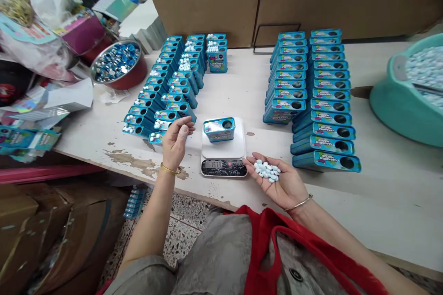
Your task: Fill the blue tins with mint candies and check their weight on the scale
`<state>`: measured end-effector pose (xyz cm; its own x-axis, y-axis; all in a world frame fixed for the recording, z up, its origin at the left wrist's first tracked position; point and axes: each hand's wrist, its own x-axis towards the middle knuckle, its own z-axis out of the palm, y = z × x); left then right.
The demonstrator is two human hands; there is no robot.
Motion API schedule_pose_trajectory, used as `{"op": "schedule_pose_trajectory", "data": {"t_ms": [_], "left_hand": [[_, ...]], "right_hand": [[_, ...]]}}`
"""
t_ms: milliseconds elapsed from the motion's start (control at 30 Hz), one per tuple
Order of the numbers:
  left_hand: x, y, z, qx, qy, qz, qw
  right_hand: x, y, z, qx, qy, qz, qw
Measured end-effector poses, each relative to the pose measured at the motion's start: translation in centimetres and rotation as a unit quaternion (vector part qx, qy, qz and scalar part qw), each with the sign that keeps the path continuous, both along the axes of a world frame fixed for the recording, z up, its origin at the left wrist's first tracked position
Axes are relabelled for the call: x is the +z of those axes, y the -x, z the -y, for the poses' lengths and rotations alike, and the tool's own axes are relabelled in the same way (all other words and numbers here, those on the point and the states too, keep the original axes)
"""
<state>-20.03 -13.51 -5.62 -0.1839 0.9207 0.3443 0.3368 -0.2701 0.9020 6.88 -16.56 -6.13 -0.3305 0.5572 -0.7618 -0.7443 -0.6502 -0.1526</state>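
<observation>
On the white digital scale (223, 147) stands a small blue candy box (219, 130) with a round hole in its top. My left hand (176, 142) hovers left of the scale, beside the filled boxes, with its fingers loosely stretched and nothing seen in them. Palm up, my right hand (284, 185) cradles a small heap of pale blue and white candies (267, 170) at the scale's right front corner. Digits glow on the scale's display (213, 164), too blurred to read surely. The inside of the box is dark.
To the left stand rows of blue boxes (182, 88) with candies on top. More boxes with dark holes (329, 120) line the right. A teal tub of candies (398, 101) is far right; a bowl of blue-silver caps (128, 80) sits left. Cardboard (214, 4) backs the table.
</observation>
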Motion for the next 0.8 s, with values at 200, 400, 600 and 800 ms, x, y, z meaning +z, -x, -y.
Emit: {"op": "schedule_pose_trajectory", "data": {"t_ms": [200, 400, 600, 800], "left_hand": [[-0.2, -0.3, -0.4, -0.018, 0.012, -0.012, 1.000], [-2.1, -1.2, -1.8, -0.109, 0.016, -0.057, 0.992], [-0.1, -4.5, -1.6, -0.155, -0.090, -0.236, 0.955], [2.3, -5.2, -0.4, -0.148, -0.212, -0.439, 0.861]], "right_hand": [[0.2, 0.1, 0.0, 0.007, 0.006, 0.011, 1.000], [0.4, 1.0, -0.5, 0.025, -0.002, 0.002, 1.000], [1.2, 2.9, -2.3, 0.023, -0.031, -0.031, 0.999], [1.1, 3.4, -3.6, -0.034, -0.032, -0.078, 0.996]]}}
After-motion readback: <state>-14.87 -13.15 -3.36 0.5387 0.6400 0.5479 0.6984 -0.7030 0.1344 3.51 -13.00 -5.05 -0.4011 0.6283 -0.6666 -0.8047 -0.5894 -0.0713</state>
